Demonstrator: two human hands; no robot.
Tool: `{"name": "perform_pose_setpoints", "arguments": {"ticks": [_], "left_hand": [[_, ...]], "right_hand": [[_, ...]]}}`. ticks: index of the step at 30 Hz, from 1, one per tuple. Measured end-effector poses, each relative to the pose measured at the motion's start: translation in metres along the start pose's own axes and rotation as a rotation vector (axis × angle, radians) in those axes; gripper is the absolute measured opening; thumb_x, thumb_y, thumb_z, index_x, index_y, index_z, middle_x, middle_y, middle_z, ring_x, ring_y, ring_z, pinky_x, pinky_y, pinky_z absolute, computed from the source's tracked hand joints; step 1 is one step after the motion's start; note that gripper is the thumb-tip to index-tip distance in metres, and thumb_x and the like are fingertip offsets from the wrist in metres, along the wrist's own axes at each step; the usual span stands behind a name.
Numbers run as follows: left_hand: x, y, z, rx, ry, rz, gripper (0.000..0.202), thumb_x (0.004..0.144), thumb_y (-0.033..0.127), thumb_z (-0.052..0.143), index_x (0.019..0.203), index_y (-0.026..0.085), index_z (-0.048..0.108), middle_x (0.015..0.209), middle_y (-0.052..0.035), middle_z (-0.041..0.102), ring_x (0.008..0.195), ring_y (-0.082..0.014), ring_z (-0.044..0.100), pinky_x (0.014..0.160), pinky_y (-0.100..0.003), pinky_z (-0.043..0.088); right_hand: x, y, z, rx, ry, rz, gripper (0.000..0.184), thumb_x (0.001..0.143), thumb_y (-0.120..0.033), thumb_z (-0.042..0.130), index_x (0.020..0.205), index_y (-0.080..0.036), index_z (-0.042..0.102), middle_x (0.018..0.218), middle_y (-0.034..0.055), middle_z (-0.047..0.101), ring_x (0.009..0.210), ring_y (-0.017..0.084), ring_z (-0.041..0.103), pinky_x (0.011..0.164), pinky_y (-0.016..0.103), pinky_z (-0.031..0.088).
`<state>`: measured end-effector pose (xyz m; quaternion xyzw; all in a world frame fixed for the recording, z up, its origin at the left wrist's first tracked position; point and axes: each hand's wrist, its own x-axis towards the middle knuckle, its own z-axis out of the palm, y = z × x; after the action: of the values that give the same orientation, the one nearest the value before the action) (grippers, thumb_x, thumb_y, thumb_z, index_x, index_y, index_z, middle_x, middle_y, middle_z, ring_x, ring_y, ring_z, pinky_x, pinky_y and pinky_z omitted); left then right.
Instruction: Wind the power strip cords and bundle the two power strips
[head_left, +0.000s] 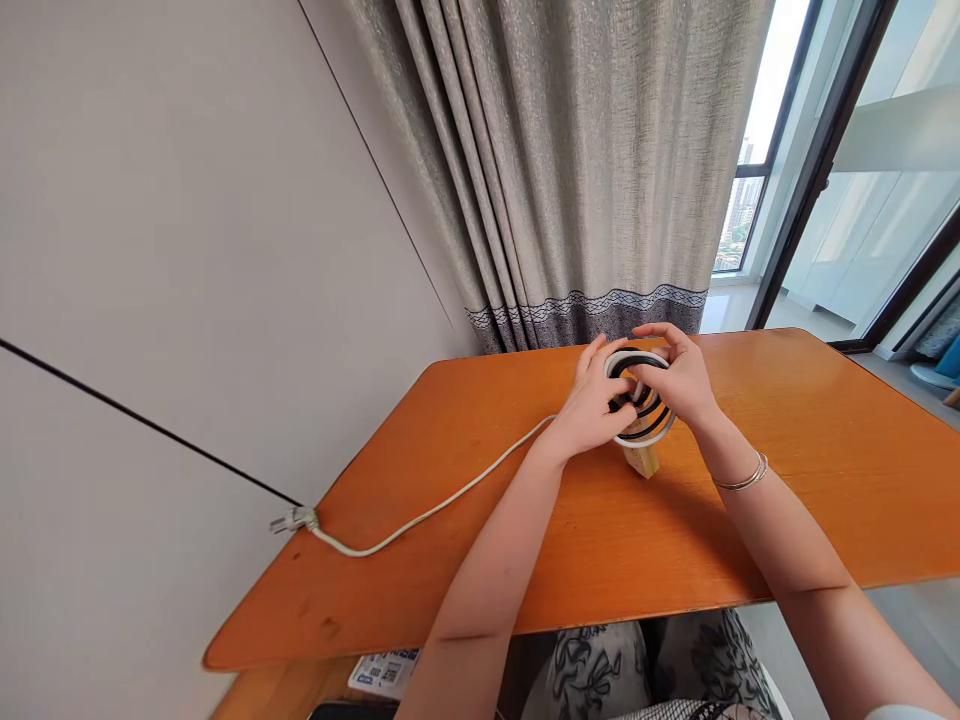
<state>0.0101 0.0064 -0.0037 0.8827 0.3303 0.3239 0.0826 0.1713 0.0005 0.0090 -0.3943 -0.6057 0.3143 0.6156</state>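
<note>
A round thing of black and white loops, like a coil or a set of rings, stands upright over a pale wooden-looking block on the orange-brown table. My left hand grips its left side, with the thumb and a finger reaching into the loops. From the right, my right hand holds the upper part, its thumb inside the ring and its index finger raised. The fingers hide the middle of the thing. A white cord runs from a plug to behind my left hand, where its end is hidden.
The wooden table has its left edge along a pale wall. A grey curtain hangs behind the far edge, with a glass door at the right. Below the near edge lies a printed packet.
</note>
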Motion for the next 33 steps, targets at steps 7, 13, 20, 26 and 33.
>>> {"name": "perform_pose_setpoints", "arguments": {"ticks": [7, 13, 20, 26, 33], "left_hand": [[-0.002, 0.001, 0.0, -0.073, 0.06, -0.005, 0.021, 0.073, 0.035, 0.081, 0.071, 0.018, 0.069, 0.156, -0.0121, 0.041, 0.154, -0.0389, 0.017, 0.125, -0.061, 0.019], [-0.004, 0.0, 0.002, -0.126, 0.132, -0.004, 0.02, 0.076, 0.035, 0.081, 0.073, 0.019, 0.069, 0.158, -0.0096, 0.04, 0.155, -0.0354, 0.018, 0.125, -0.061, 0.02], [-0.007, -0.005, 0.0, -0.295, 0.138, 0.039, 0.026, 0.079, 0.039, 0.077, 0.076, 0.019, 0.062, 0.169, -0.0115, 0.023, 0.154, -0.0341, 0.025, 0.122, -0.056, 0.029], [-0.004, -0.013, -0.002, -0.439, 0.256, 0.044, 0.032, 0.083, 0.047, 0.071, 0.074, 0.019, 0.058, 0.162, -0.0137, 0.035, 0.152, -0.0315, 0.031, 0.123, -0.05, 0.029], [-0.005, -0.003, -0.007, -0.305, 0.189, -0.005, 0.011, 0.081, 0.024, 0.067, 0.074, 0.019, 0.06, 0.163, -0.0126, 0.035, 0.15, -0.0311, 0.035, 0.121, -0.05, 0.033]], "right_hand": [[0.006, 0.006, -0.011, 0.036, -0.134, -0.037, 0.033, 0.063, -0.025, 0.067, 0.096, -0.021, 0.064, 0.06, -0.0064, 0.059, 0.049, 0.01, 0.048, 0.049, 0.025, 0.04], [0.013, 0.012, -0.018, 0.103, -0.205, 0.046, 0.029, 0.064, -0.03, 0.072, 0.091, -0.02, 0.066, 0.075, -0.0024, 0.066, 0.058, 0.01, 0.052, 0.056, 0.025, 0.043], [0.018, 0.022, -0.027, 0.291, -0.308, 0.174, 0.037, 0.066, -0.044, 0.082, 0.09, -0.02, 0.067, 0.066, -0.0038, 0.06, 0.049, 0.008, 0.046, 0.046, 0.022, 0.033], [0.016, 0.022, -0.029, -0.045, -0.252, -0.224, 0.028, 0.089, -0.048, 0.065, 0.101, -0.024, 0.073, 0.089, 0.0041, 0.066, 0.079, 0.017, 0.06, 0.077, 0.034, 0.052], [0.009, 0.005, -0.03, -0.502, -0.25, -0.667, 0.015, 0.091, -0.026, 0.061, 0.104, -0.024, 0.068, 0.11, 0.0078, 0.069, 0.108, 0.023, 0.062, 0.096, 0.041, 0.048]]}}
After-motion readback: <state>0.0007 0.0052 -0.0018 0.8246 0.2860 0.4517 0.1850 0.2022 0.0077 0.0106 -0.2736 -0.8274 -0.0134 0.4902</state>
